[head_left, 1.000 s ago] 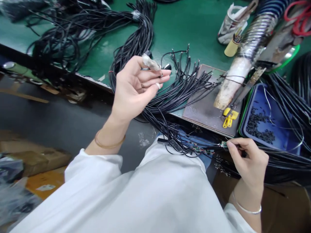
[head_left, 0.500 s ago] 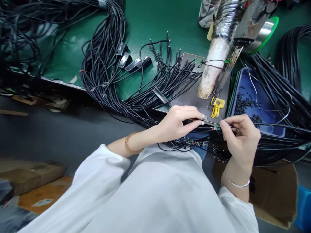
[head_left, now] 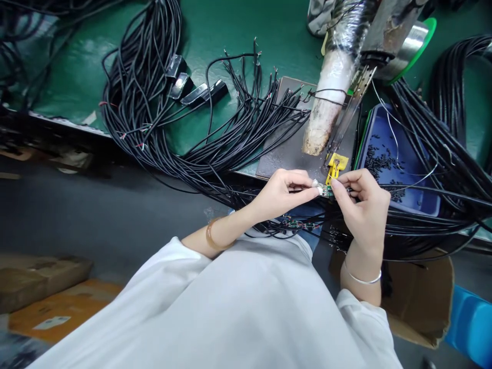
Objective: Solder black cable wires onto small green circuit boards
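My left hand (head_left: 282,195), with white covers on its fingertips, pinches the end of a black cable. Just beyond those fingertips is a small green circuit board (head_left: 326,191), with thin wire ends at its near side. Its other end is between the thumb and fingers of my right hand (head_left: 361,205), which hide part of it. A yellow holder (head_left: 336,166) lies right above the board, under the tip of a soldering iron (head_left: 351,110). More wired green boards (head_left: 298,224) rest near my lap.
A thick bundle of black cables (head_left: 142,97) spreads over the green table (head_left: 238,20) at left. To the right are a blue tray (head_left: 417,192) of small black pieces, more cables (head_left: 457,87) and a solder spool (head_left: 417,48). A wrapped white tube (head_left: 323,113) slants down beside the iron.
Both hands have come closer together, with the board brought up beside the yellow holder. My right hand has shifted left. The whole view has also moved slightly.
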{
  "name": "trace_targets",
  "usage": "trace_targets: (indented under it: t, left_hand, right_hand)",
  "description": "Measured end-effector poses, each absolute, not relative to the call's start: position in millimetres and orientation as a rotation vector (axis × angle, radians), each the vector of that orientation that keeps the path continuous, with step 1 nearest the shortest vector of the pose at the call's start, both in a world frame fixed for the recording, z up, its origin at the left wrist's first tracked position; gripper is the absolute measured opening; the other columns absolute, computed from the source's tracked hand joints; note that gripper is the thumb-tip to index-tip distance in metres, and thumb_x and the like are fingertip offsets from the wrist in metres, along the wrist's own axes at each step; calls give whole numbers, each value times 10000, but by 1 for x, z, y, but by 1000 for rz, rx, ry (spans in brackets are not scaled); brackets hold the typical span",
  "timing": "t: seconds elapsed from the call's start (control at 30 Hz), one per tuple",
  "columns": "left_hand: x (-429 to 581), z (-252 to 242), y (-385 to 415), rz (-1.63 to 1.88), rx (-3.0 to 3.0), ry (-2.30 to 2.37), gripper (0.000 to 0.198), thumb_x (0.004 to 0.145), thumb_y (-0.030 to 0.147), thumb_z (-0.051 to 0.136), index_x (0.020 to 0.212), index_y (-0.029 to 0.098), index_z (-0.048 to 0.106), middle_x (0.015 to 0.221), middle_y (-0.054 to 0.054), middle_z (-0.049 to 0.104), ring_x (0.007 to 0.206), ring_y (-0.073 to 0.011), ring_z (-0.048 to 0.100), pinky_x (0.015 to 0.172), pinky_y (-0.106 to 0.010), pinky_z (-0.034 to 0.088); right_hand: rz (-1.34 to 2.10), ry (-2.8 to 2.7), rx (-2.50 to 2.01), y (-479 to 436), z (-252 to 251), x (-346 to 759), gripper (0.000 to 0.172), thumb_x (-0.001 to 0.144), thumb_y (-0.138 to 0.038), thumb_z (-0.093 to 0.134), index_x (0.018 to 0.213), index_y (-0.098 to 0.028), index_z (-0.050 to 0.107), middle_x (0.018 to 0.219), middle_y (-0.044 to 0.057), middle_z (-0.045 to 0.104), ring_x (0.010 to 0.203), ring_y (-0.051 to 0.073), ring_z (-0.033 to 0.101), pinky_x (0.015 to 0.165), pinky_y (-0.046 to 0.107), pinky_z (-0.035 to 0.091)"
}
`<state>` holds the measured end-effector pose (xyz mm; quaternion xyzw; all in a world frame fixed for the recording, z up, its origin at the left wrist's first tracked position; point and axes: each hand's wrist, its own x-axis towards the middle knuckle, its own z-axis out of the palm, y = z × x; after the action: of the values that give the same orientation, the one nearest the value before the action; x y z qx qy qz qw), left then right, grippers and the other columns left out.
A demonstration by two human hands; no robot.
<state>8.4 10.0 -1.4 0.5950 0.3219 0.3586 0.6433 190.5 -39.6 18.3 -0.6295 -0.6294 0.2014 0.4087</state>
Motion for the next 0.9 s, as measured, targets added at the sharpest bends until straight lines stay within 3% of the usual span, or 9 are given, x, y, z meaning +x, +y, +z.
trace_targets:
  t: [0.13, 0.33, 0.43, 0.57, 0.73, 0.9]
  left_hand:
    - [9, -3, 10, 827, 1338, 751, 214, 836, 275, 718, 709, 103, 710, 695, 2, 500, 611, -76, 434, 554, -240, 322]
    - [13, -2, 10, 874, 1352, 790, 191, 798, 181, 690, 624, 106, 664, 620, 32, 441, 546, -53, 362, 511, -235, 250]
    - [14, -2, 10, 883, 1351, 798, 186, 793, 174, 681, 621, 107, 659, 618, 36, 437, 537, -48, 351, 503, -232, 246]
    - [14, -2, 10, 865, 1369, 779, 186, 809, 190, 670, 643, 109, 657, 642, 30, 446, 543, -50, 358, 509, -237, 254]
    - [12, -5, 10, 819, 1371, 776, 253, 837, 220, 657, 610, 128, 592, 637, 30, 423, 572, -67, 367, 546, -255, 278]
    - [12, -8, 11, 805, 1316, 743, 307, 853, 269, 653, 596, 134, 552, 659, 16, 439, 621, -85, 407, 584, -259, 313]
  right_hand:
    - [591, -1597, -1578, -37, 20, 191, 145, 918, -310, 683, 849, -203, 614, 739, -48, 645, 592, 47, 558, 516, 150, 418]
    - [711, -1586, -1583, -34, 20, 194, 155, 911, -312, 693, 838, -200, 615, 697, -62, 621, 530, 32, 515, 454, 148, 369]
    - [750, -1506, -1552, -37, 18, 189, 136, 917, -313, 688, 862, -202, 632, 760, -51, 689, 456, 31, 526, 400, 155, 387]
    - [409, -1382, -1394, -54, 14, 182, 68, 930, -198, 651, 966, -215, 706, 1007, 13, 782, 404, 42, 538, 367, 197, 406]
    - [21, -1554, -1385, -78, 12, 185, 260, 917, -137, 648, 1115, -271, 748, 682, -38, 726, 491, 105, 629, 508, 235, 498]
    - [-81, -1892, -1559, -82, 5, 181, 353, 909, -167, 692, 1250, -258, 707, 783, -6, 760, 533, 75, 609, 575, 221, 461]
